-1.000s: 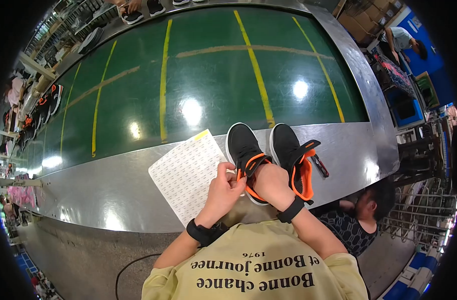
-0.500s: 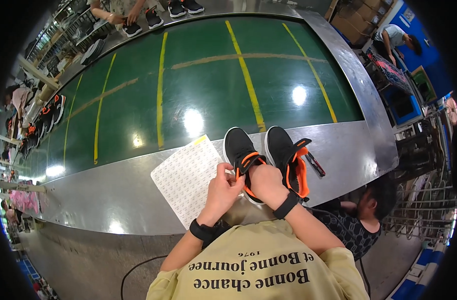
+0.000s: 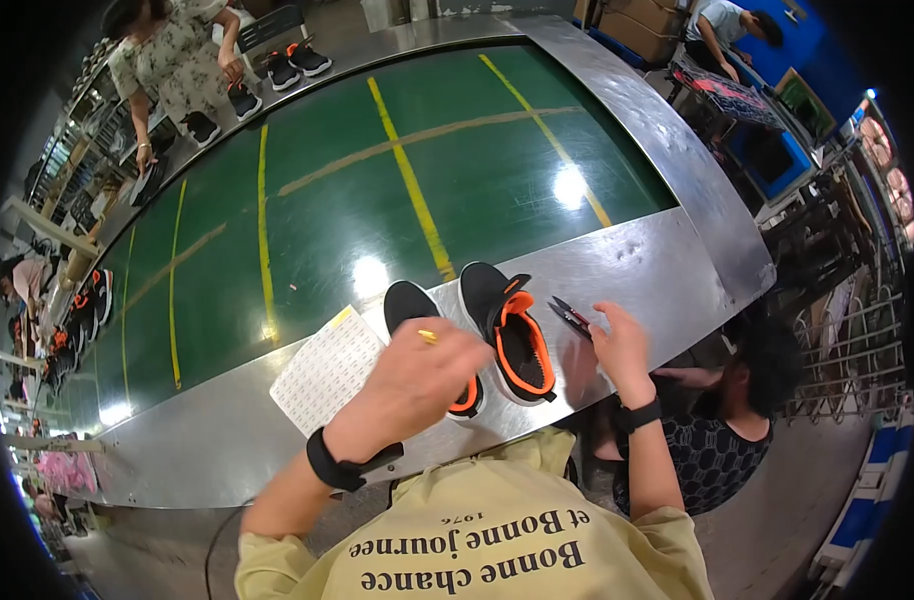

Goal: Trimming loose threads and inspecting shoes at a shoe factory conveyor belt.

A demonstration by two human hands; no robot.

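While a metal counter (image 3: 637, 265) carries everything, two black shoes lie on it side by side, toes pointing away: the left shoe (image 3: 409, 300) partly hidden under the left hand (image 3: 412, 375), the right shoe (image 3: 505, 330) uncovered between both hands. A white sheet (image 3: 327, 370) sits beside the left shoe. Whether the left fingers are together or holding something, I cannot tell. The right hand (image 3: 620, 348) has its fingers apart at the near end of the dark snips (image 3: 569, 316); contact is unclear. A small yellow piece (image 3: 428, 337) shows at the left hand.
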